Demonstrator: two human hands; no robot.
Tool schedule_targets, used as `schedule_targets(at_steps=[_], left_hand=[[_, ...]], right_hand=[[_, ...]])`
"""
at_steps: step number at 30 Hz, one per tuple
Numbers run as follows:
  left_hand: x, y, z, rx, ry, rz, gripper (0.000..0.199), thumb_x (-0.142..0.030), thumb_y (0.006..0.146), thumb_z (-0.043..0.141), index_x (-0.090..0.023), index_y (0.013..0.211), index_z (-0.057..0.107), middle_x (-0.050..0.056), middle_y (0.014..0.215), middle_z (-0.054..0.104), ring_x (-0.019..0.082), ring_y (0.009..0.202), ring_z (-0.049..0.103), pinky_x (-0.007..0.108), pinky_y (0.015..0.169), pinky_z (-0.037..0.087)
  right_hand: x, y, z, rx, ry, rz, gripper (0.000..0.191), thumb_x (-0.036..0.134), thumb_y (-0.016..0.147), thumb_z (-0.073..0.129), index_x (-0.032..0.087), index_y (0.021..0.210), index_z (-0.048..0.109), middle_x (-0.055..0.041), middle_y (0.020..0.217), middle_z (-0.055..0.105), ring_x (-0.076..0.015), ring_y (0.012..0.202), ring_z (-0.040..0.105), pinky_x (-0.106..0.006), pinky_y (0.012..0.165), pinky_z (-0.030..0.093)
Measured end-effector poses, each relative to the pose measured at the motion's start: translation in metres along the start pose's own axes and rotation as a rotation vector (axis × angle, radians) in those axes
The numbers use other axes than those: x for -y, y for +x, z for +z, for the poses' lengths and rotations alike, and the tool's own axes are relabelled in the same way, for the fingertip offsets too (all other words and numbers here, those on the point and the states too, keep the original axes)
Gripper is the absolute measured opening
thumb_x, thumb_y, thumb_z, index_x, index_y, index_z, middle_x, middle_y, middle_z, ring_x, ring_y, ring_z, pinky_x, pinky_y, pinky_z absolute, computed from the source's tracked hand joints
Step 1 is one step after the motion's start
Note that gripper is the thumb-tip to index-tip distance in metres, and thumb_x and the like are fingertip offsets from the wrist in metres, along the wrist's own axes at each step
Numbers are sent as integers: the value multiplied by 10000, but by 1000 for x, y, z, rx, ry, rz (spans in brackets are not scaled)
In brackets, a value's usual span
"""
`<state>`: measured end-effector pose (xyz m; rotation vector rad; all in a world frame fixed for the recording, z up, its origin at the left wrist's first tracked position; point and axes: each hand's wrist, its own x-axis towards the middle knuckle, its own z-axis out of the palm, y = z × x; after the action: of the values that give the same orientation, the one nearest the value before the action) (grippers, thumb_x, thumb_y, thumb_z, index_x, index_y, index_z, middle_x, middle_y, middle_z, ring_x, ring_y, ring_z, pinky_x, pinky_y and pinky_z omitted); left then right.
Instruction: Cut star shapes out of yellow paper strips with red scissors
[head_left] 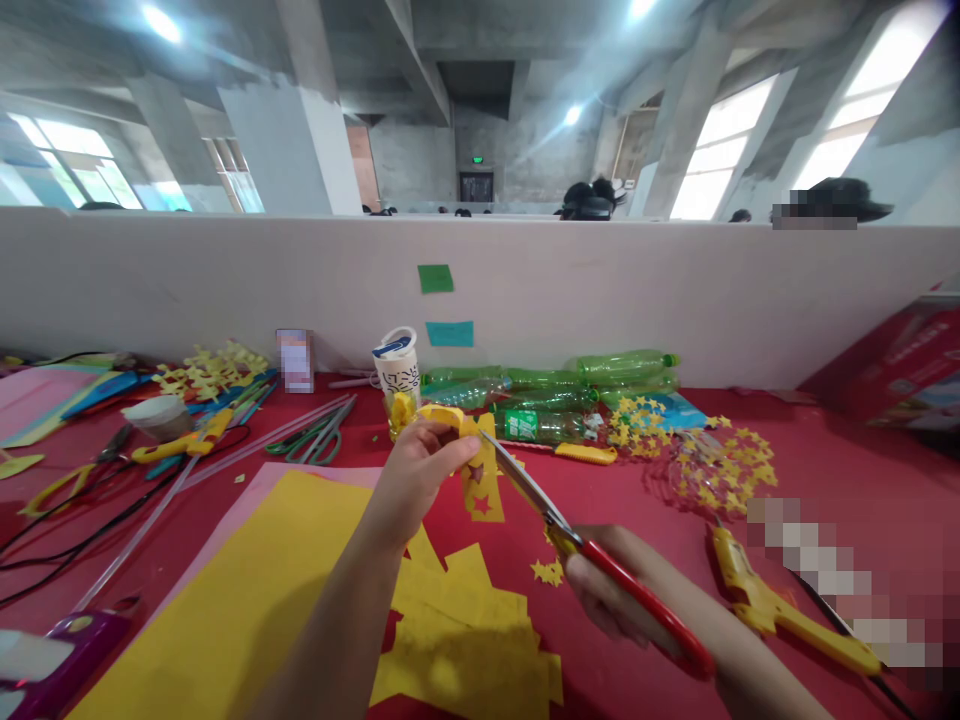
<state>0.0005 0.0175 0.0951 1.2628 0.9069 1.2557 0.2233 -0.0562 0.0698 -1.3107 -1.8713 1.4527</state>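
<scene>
My left hand pinches a yellow paper strip, which hangs down with star-shaped holes cut through it. In my right hand is a pair of scissors with red handles; the blade tips reach the strip's upper edge beside my left fingers. How far the blades are apart is hard to make out. Small yellow paper stars lie on the table below the scissors. Yellow paper pieces are piled between my forearms. A large yellow sheet lies over a pink one under my left arm.
Green plastic bottles lie along the white partition, near a white cup. A yellow utility knife and star clusters are to the right, with a yellow glue gun. Green-handled scissors and cables lie left.
</scene>
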Motion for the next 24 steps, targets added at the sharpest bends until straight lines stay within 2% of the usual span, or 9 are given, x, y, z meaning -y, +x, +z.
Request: schedule_targets(at_steps=[4, 11, 16, 21, 24], left_hand=[[0, 1, -3, -7, 16, -10, 96, -233, 701, 693, -163, 640, 669, 9, 621, 648, 130, 602, 592, 221, 609, 473], [0, 0, 2, -27, -12, 35, 96, -243, 714, 692, -160, 672, 674, 1, 620, 621, 133, 612, 574, 227, 613, 469], [-2, -3, 11, -41, 32, 123, 135, -243, 749, 661, -165, 640, 643, -3, 642, 617, 128, 625, 570, 233, 644, 473], [8, -5, 14, -99, -55, 109, 78, -250, 725, 697, -181, 721, 661, -11, 681, 637, 132, 652, 599, 231, 625, 488], [13, -6, 15, -102, -98, 96, 93, -263, 731, 696, -179, 729, 657, -16, 670, 635, 120, 604, 591, 227, 583, 489]], right_hand=[[0, 0, -2, 41, 12, 42, 528, 647, 882, 427, 196, 608, 405, 58, 451, 432, -61, 371, 379, -166, 372, 269], [0, 0, 7, -27, 60, -2, 562, 729, 831, 394, 213, 610, 376, 68, 429, 405, -61, 341, 344, -174, 351, 239], [1, 2, 12, -62, 68, -60, 518, 645, 874, 409, 206, 599, 392, 65, 431, 413, -69, 363, 360, -183, 383, 266], [3, 3, 16, -66, 69, -112, 507, 595, 878, 438, 202, 560, 402, 56, 429, 417, -74, 380, 388, -183, 379, 278], [2, 3, 17, -73, 91, -126, 495, 581, 879, 452, 201, 566, 407, 55, 420, 420, -77, 393, 405, -182, 395, 302]])
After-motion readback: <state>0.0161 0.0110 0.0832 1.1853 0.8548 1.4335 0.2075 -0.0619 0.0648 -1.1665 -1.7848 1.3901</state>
